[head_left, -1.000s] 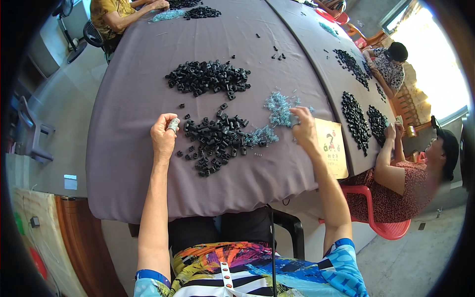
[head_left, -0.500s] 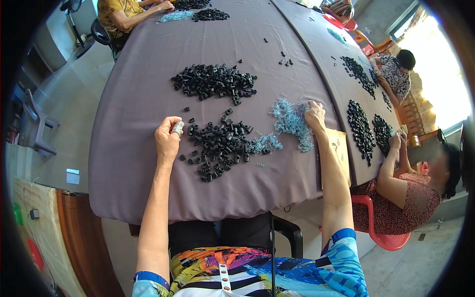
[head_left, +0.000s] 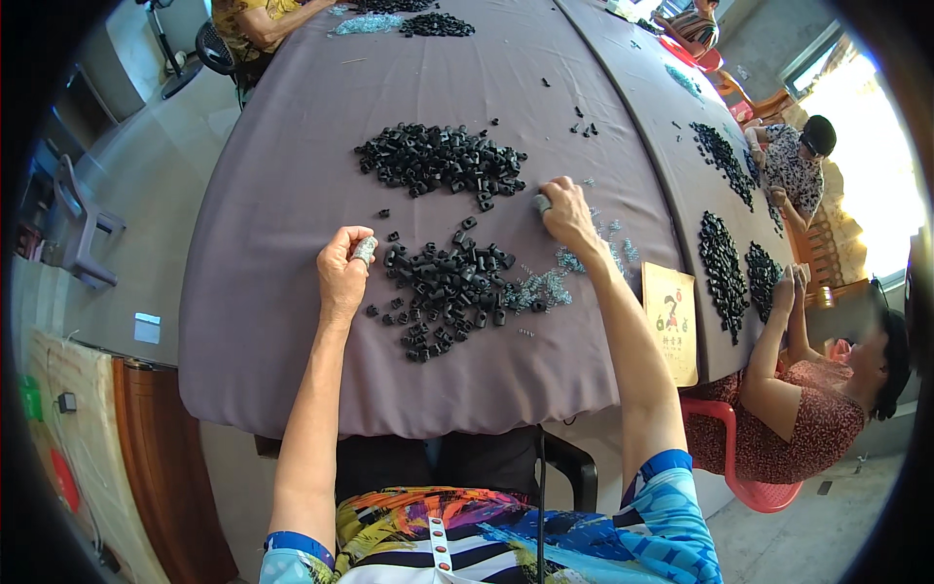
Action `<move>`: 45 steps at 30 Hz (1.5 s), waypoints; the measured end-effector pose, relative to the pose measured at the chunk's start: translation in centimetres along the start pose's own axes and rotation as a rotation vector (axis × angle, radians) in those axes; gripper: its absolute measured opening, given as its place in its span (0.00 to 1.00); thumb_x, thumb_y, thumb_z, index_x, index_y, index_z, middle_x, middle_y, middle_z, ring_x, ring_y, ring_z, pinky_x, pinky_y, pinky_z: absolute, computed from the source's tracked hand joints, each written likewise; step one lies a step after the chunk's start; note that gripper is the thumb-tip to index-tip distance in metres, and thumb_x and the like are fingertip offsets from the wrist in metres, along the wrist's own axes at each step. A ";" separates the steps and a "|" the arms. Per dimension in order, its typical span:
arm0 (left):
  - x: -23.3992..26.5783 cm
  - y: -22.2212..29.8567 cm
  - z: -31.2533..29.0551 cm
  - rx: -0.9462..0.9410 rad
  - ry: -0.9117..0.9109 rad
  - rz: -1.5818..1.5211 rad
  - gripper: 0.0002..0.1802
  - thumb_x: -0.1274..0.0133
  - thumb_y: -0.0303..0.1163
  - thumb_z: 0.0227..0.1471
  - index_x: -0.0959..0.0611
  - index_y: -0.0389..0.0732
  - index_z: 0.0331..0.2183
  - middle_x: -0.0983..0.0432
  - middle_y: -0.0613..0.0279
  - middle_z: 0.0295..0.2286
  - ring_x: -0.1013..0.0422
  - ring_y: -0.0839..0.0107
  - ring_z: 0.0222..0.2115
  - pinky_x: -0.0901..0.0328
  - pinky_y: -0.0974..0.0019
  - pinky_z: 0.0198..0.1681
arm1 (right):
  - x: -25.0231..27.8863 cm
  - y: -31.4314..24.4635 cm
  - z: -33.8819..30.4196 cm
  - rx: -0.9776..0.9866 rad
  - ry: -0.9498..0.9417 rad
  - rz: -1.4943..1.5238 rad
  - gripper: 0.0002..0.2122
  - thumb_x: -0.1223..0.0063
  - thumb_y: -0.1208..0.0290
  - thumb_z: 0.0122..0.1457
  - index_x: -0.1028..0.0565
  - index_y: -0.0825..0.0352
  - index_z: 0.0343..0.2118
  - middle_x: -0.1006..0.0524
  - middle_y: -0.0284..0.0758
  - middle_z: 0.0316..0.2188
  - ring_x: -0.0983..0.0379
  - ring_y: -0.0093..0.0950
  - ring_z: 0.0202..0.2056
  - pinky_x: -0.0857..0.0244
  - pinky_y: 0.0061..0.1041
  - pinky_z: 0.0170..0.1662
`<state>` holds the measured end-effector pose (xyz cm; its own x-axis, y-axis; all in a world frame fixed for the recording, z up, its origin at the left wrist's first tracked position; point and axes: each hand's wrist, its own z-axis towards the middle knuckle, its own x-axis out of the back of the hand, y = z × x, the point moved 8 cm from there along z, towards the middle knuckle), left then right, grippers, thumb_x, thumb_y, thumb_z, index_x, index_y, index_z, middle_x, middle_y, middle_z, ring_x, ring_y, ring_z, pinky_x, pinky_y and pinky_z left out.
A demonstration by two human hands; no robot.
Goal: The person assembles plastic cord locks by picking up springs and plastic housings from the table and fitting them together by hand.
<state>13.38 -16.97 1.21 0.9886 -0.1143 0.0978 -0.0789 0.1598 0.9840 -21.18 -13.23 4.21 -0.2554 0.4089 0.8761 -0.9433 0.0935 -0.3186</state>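
My left hand (head_left: 342, 271) is closed just left of the near pile of small black plastic parts (head_left: 443, 282). A pale wrapping covers one fingertip, and anything pinched there is too small to make out. Farther right, my right hand (head_left: 566, 214) is curled down at the table, with a similar wrapping on its thumb. Its fingertips are hidden beneath it, so their contents do not show. Small bluish metal springs (head_left: 547, 288) lie scattered beside and below this hand, some against the near pile. Beyond sits a larger pile of black parts (head_left: 438, 161).
A tan booklet (head_left: 671, 316) lies right of my forearm. A seam (head_left: 623, 107) divides the cloth-covered table (head_left: 263, 321). Across it, a person in a red patterned top (head_left: 778, 419) handles parts near black piles (head_left: 722, 263). Other people sit farther along.
My right hand has swept left across the springs, from their right side to their far left, and the heap looks thinner. My left hand stays beside the near pile. The view has shifted slightly.
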 end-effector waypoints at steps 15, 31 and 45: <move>-0.5 0.4 0.1 -0.007 -0.002 0.003 0.09 0.54 0.15 0.46 0.23 0.37 0.30 0.27 0.69 0.22 0.34 0.84 0.21 0.38 0.79 0.24 | 0.9 11.2 2.5 -0.393 0.020 -0.125 0.13 0.54 0.69 0.50 0.25 0.66 0.38 0.31 0.47 0.43 0.35 0.44 0.45 0.40 0.38 0.48; 0.1 -0.1 0.1 -0.032 0.010 0.021 0.09 0.55 0.16 0.45 0.22 0.37 0.30 0.27 0.69 0.22 0.34 0.84 0.20 0.41 0.79 0.19 | 1.5 -8.6 -8.5 0.301 -0.217 0.206 0.20 0.59 0.85 0.42 0.31 0.72 0.43 0.35 0.44 0.46 0.39 0.42 0.48 0.44 0.33 0.53; 2.0 -1.5 1.4 0.039 -0.027 -0.344 0.07 0.56 0.19 0.49 0.24 0.36 0.31 0.25 0.61 0.24 0.32 0.80 0.19 0.36 0.78 0.18 | 5.4 -7.4 -15.5 0.192 0.009 0.189 0.19 0.54 0.85 0.39 0.30 0.69 0.40 0.33 0.41 0.41 0.40 0.44 0.43 0.42 0.35 0.47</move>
<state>15.27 -18.77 0.18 0.9545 -0.1809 -0.2371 0.2530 0.0700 0.9649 -12.30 2.36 5.69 -0.4300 0.4108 0.8040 -0.9021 -0.1586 -0.4014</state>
